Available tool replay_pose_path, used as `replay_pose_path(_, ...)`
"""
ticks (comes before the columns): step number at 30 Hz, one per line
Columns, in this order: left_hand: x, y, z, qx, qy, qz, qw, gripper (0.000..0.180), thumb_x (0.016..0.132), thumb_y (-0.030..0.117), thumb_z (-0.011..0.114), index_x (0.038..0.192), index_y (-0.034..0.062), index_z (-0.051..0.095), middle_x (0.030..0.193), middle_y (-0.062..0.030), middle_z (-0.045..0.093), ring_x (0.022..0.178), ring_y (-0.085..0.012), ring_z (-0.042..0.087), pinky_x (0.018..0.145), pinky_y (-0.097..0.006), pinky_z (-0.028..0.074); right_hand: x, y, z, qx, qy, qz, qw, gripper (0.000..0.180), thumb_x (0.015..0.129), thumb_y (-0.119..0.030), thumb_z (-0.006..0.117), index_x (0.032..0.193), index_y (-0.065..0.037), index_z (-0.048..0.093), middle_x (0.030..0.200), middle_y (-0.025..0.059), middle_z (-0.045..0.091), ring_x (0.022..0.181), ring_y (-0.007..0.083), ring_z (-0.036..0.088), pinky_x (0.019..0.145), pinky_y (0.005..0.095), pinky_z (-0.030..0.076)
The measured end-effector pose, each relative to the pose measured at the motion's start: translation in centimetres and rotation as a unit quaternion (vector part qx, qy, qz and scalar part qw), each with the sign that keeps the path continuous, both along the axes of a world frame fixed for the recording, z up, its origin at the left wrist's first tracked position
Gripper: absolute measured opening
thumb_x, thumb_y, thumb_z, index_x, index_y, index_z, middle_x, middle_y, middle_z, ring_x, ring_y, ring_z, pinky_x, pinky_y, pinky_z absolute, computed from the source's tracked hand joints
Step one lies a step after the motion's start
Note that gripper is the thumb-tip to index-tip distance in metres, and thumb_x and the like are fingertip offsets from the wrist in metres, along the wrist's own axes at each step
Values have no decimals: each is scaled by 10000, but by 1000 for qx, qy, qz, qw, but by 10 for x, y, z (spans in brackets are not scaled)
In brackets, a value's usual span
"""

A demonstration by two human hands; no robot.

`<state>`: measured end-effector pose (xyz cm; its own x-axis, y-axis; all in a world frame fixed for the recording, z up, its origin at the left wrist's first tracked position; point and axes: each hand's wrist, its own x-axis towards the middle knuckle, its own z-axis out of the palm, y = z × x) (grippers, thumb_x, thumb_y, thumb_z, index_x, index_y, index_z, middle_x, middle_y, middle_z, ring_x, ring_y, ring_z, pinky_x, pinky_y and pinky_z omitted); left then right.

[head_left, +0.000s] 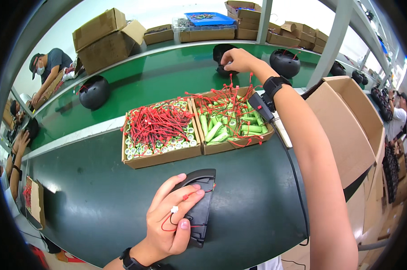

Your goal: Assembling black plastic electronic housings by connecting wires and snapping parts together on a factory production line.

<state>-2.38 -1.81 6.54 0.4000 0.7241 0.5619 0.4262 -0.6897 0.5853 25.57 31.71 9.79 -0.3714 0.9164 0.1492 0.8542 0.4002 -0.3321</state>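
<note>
My left hand grips a black half-round plastic shell on the dark table, thumb and fingers over its open side. Thin red and black wires with a white connector and a red one hang over these fingers. Stretched far forward, my right hand closes its fingers at a black rounded shell on the green conveyor belt; the hand hides part of it. Between the hands stand two cardboard boxes: one holds upright green battery cells under red wires, the other loose green cells with red leads.
More black rounded housings sit on the green belt. A black corded device lies beside the right box. An open carton stands at right. Cartons line the far shelf. Co-workers are at left and far right.
</note>
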Motion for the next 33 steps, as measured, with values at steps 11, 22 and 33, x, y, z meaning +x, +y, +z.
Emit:
replay_pose_path(11,-1,2,-4,3,-24,-29,999,396,763,73,435,1079,-48,640,1082,-168,602,1114,-425,497,940,-448,422,10,-4,-8,58,-90,-4,994,381,626,-40,654,1004,-75,685,849,154,667,828,281,641,756,344,500)
replay_pose_path(22,-1,8,-6,16,-54,-70,996,384,777,66,424,1083,-56,621,1059,-194,594,1096,-444,502,964,-477,396,69,-139,118,336,232,87,909,184,831,-194,489,837,-18,545,814,20,525,706,108,484,647,247,400)
replay_pose_path(33,2,12,-5,10,-78,-106,991,362,796,76,419,1060,-80,611,999,-217,603,1032,-388,547,994,-489,355,-26,-302,-17,-345,394,179,833,259,856,-203,632,735,-55,456,695,-47,432,692,36,395,631,219,346)
